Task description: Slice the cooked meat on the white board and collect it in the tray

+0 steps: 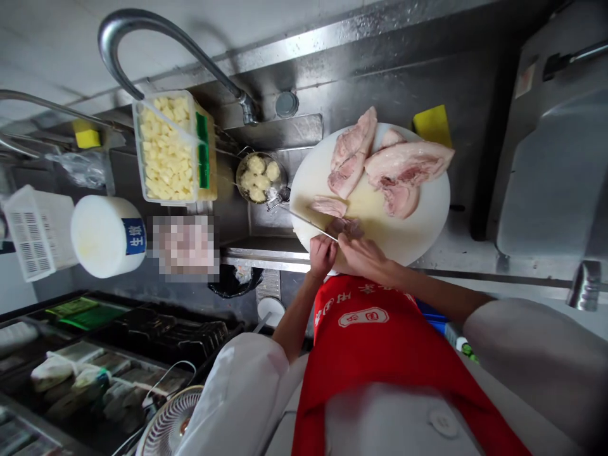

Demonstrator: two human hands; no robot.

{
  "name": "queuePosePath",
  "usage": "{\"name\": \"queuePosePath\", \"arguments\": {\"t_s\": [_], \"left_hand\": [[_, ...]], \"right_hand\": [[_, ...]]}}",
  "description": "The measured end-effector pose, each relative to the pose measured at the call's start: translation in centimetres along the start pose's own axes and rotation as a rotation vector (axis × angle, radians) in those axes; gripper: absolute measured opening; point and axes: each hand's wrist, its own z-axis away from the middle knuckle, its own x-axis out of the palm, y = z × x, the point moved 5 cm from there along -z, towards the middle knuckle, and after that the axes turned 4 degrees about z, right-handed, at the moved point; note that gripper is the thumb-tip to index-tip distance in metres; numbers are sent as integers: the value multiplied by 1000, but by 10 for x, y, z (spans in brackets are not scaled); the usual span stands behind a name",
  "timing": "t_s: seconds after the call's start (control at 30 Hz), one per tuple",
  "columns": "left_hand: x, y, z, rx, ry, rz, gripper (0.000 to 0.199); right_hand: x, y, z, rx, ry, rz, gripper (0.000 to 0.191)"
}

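Note:
My right hand point(363, 253) is closed round the handle of a knife point(311, 224), whose thin blade points left across the near edge of the round white cutting board point(427, 234). My left hand point(323, 254) is curled close beside the blade at the board's near edge; what its fingers hold, if anything, is hidden. Just beyond my right hand lies a small dark piece of meat point(349, 226), partly covered by it. A pale strip of meat point(329, 206) lies past the blade. Farther back are a long slab of pork point(354, 152) and a larger slab of pork point(408, 166).
Left of the board, a sink point(266, 221) holds a pot of pale round pieces point(259, 177). Beyond stand a tub of pale cubes point(167, 149), a curved faucet point(175, 31) and a round white block point(102, 237). A yellow sponge point(433, 125) lies behind the board.

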Motion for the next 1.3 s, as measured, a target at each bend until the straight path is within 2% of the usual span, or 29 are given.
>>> {"name": "queuePosePath", "arguments": {"t_s": [0.1,0.2,0.33,0.5,0.6,0.77,0.83,0.9,0.97,1.07,1.13,1.2,1.3], "left_hand": [[-2,4,0,28,12,0,15],[0,4,1,33,23,-28,15],[2,4,2,49,41,-108,14],[1,9,0,93,62,-130,11],[1,7,1,94,80,-134,13],[1,3,3,58,68,-63,15],[2,1,4,30,44,-28,14],[3,0,6,7,33,-39,14],[4,-1,7,4,41,-76,14],[4,0,7,37,76,-85,12],[3,1,7,55,87,-65,10],[2,2,6,60,85,-60,10],[0,2,4,52,85,-94,13]], "right_hand": [[-7,9,4,-15,7,13,30],[-6,12,29,-38,1,68,41],[8,9,69,-51,-58,103,40],[28,23,109,30,-162,80,30],[28,19,96,10,-146,71,31],[9,-3,24,-36,-8,57,37],[3,-5,13,-26,9,65,40],[0,-3,22,-45,10,77,43],[2,2,46,-63,-29,80,45],[12,12,85,-9,-136,65,34],[20,15,96,32,-186,52,28],[23,11,89,25,-181,46,27],[17,-4,48,-22,-90,32,31]]}}
